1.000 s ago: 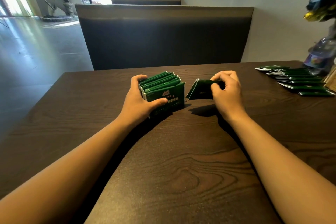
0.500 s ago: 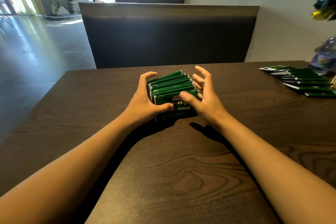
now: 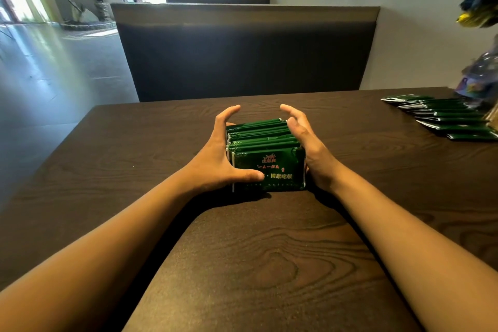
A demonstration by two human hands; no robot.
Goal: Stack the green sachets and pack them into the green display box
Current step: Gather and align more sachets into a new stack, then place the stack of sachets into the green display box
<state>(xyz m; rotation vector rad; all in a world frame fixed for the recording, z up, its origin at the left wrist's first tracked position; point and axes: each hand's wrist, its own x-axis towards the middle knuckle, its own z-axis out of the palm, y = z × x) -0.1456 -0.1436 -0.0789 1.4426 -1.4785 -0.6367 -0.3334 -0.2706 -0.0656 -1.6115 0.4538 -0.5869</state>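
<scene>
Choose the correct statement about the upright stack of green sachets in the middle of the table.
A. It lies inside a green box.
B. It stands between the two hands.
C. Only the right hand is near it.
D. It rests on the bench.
B: the stack of sachets stands on the table with the left hand at one side and the right hand at the other.

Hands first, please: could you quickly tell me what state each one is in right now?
Left hand: open, fingers straight, thumb resting on the front of the sachet stack.
Right hand: open, palm against the stack's right side.
</scene>
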